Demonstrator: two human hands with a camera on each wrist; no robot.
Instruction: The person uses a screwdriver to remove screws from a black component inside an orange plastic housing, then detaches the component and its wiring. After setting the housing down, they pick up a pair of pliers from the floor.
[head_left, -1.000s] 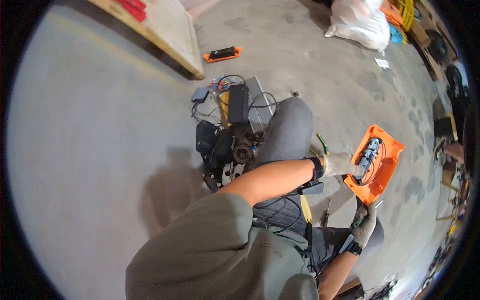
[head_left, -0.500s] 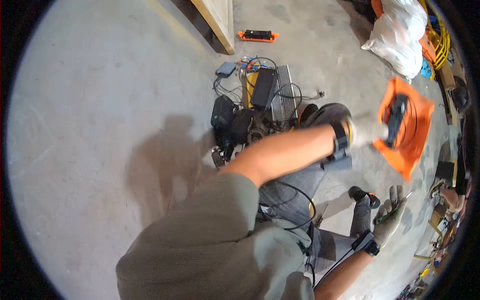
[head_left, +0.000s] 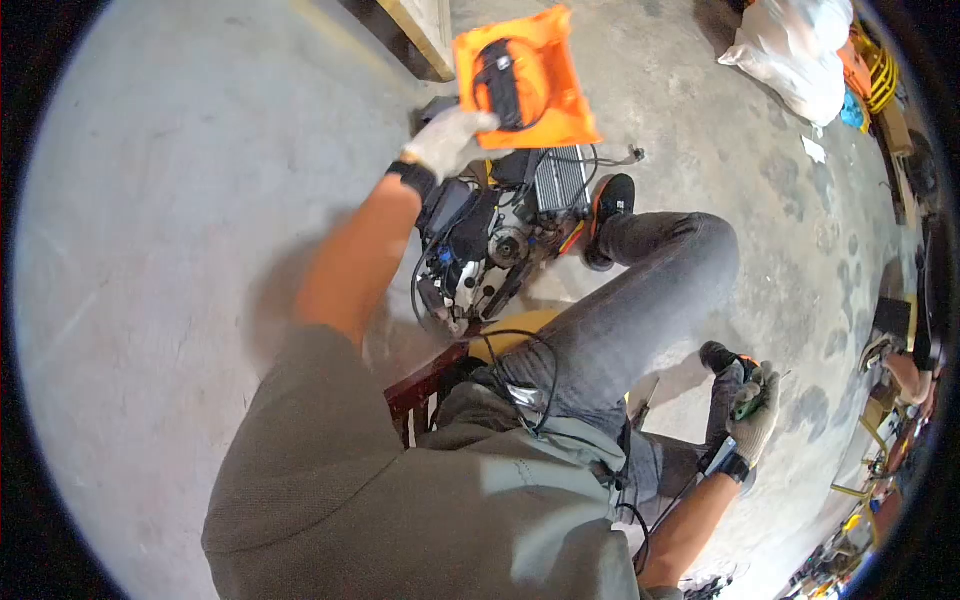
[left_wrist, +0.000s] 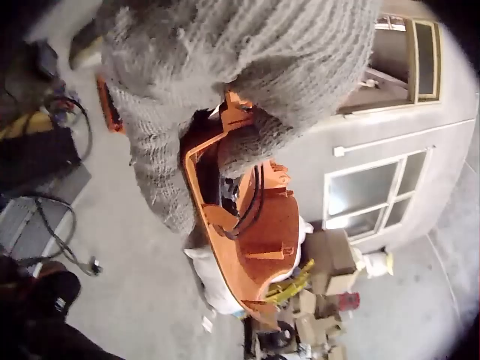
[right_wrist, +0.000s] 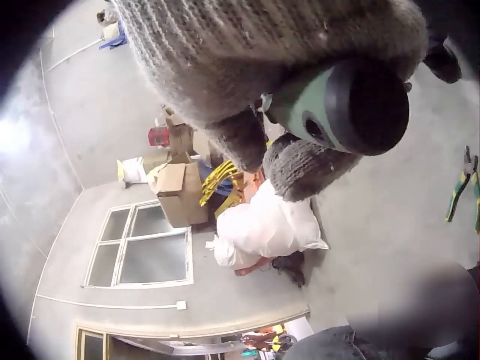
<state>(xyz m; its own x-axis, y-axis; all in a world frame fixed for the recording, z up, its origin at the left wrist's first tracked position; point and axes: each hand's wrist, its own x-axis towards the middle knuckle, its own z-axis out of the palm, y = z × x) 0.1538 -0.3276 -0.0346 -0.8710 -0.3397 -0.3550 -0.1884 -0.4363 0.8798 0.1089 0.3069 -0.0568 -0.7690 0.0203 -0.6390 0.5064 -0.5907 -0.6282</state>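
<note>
My gloved left hand [head_left: 448,140] grips the edge of an orange plastic cover [head_left: 570,105], holding it up over the floor. Inside the cover sit a black part [head_left: 500,82] and a looped black cable, which the left wrist view shows as thin black wires [left_wrist: 259,199]. The glove hides the near end of the cover. Low on the right, my gloved right hand [head_left: 757,425] holds a screwdriver by its green and black handle [right_wrist: 322,105], with fingers curled around it. Its thin shaft points away from me.
Beneath the cover lie a finned silver box [head_left: 562,185], cables and a dark machine assembly [head_left: 505,245]. My bent knee [head_left: 690,250] is between the hands. A white bag [head_left: 795,65] lies at the far right. Pliers [right_wrist: 465,184] rest on the floor.
My left hand has swung the orange cover from the right across to the upper middle. The right hand came away from the cover, its fingers extended, then curled round the screwdriver.
</note>
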